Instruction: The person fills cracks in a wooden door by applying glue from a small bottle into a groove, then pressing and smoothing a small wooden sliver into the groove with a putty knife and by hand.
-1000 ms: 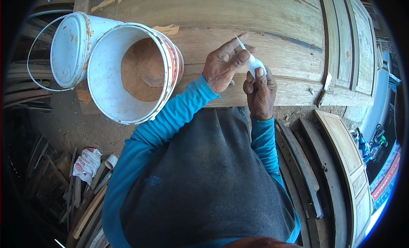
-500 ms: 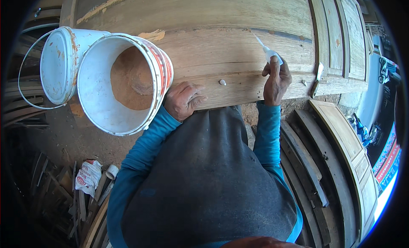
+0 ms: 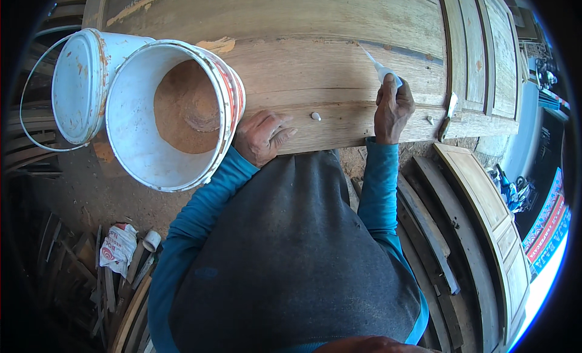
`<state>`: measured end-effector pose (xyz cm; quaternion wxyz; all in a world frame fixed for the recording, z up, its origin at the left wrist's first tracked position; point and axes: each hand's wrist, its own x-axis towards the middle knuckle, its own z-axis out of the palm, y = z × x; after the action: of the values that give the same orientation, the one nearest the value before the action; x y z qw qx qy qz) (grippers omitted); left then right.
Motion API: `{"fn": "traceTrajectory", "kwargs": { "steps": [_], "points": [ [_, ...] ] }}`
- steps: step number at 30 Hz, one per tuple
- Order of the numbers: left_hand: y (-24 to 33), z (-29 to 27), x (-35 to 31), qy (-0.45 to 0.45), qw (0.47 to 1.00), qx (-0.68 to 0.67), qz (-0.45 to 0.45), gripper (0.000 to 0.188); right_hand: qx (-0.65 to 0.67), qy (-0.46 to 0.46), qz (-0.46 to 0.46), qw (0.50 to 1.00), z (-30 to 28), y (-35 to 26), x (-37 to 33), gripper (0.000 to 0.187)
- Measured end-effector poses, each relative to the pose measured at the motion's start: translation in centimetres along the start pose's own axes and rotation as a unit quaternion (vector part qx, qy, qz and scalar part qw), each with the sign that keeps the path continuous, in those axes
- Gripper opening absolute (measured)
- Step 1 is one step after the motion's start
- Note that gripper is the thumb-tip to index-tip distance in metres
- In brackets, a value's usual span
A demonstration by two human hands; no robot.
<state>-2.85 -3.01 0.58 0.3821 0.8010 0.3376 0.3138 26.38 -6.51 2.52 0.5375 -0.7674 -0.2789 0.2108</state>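
On the door (image 3: 315, 62), just past its near edge, my right hand (image 3: 393, 107) clenches the glue tube (image 3: 381, 70), nozzle angled onto the wood. Best squeeze gently. My left hand (image 3: 262, 134) rests loose, holding nothing, near the cap (image 3: 315, 116).

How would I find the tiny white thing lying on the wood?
Start at the big wooden door panel lying flat. Look along its near edge, between the left hand and right hand. The small white cap lies there alone, far smaller than the white buckets nearby.
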Motion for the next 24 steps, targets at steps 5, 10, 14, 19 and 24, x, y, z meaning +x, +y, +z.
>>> {"fn": "traceTrajectory", "kwargs": {
  "steps": [5, 10, 14, 19, 24],
  "points": [
    [0.2, 0.0, 0.0, -0.002, 1.0, -0.004, -0.019, 0.027, -0.027, 0.009, -0.012, 1.0, 0.2, 0.3, 0.5, 0.036],
    [0.3, -0.2, 0.2, -0.015, 1.0, 0.01, -0.023, 0.027, -0.045, 0.003, -0.037, 0.998, 0.1, 0.4, 0.8, 0.035],
    [0.3, -0.2, 0.2, -0.016, 0.999, 0.013, -0.024, 0.027, -0.066, 0.006, -0.056, 0.996, 0.1, 0.2, 1.0, 0.035],
    [0.3, -0.3, 0.3, -0.018, 0.999, 0.023, -0.024, 0.026, -0.076, 0.003, -0.052, 0.996, 0.2, -0.6, 1.1, 0.034],
    [0.3, -0.3, 0.3, -0.018, 0.999, 0.018, -0.026, 0.026, -0.095, 0.008, -0.06, 0.994, 0.2, -0.6, 1.3, 0.034]
  ]
}}
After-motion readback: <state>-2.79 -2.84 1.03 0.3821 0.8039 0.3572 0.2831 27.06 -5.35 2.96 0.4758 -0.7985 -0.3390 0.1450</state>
